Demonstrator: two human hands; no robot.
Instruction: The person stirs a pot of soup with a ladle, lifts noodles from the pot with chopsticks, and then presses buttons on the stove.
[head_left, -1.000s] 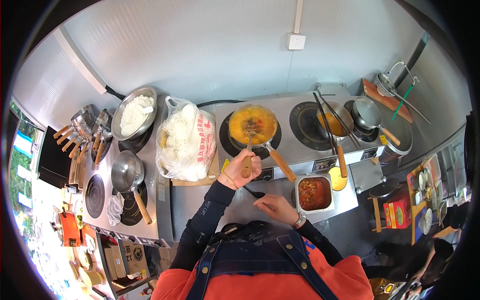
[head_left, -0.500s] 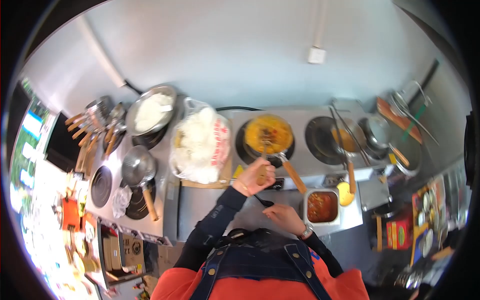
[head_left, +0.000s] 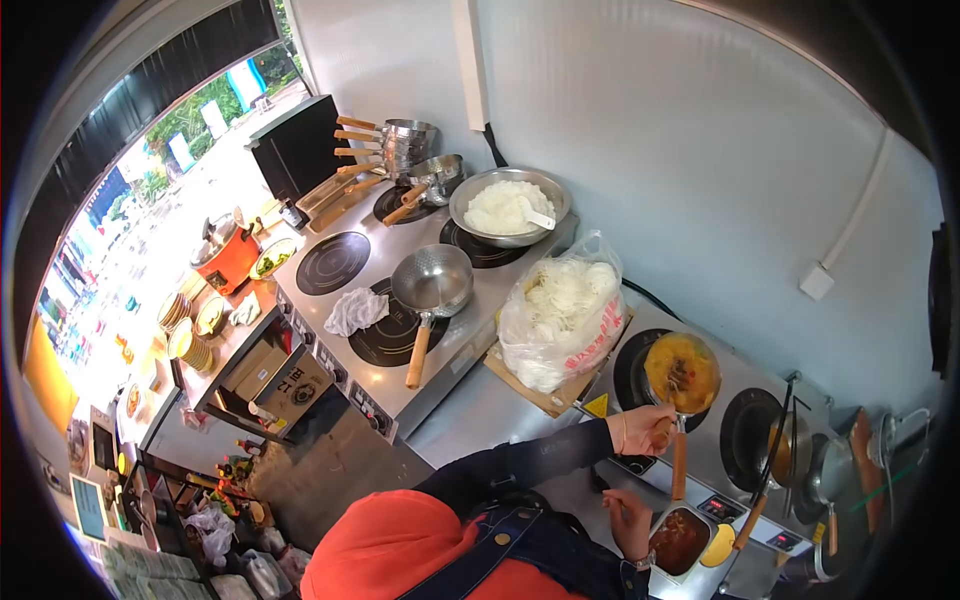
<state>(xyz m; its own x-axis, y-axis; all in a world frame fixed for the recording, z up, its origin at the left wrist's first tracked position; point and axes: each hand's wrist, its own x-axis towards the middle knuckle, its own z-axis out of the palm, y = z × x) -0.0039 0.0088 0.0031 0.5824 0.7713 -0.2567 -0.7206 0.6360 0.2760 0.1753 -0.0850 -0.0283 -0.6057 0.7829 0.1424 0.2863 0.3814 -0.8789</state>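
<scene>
My left hand point(head_left: 645, 430) is closed around the wooden handle of a stirring utensil. Its dark pronged end point(head_left: 684, 380) dips into the yellow-orange soup point(head_left: 680, 360) in a saucepan. That saucepan's own wooden handle point(head_left: 680, 465) points towards me, just right of my hand. Lower down, my right hand point(head_left: 628, 522) hovers with fingers loosely bent and slightly apart, nothing showing in them. It is nearest a square metal container point(head_left: 681, 541) of red-brown sauce. A black handle-like piece point(head_left: 598, 480) lies just left of its fingers.
A plastic bag of white noodles point(head_left: 565, 310) sits on a board left of the soup. Further left are a saucepan point(head_left: 432, 280), a crumpled cloth point(head_left: 355, 312) and a metal bowl of white food point(head_left: 512, 205). Tongs point(head_left: 775, 440) cross a pan on the right.
My view has swung left, bringing the left cooktop and counter further in. My left hand still grips the utensil in the soup; my right hand stays near the sauce container.
</scene>
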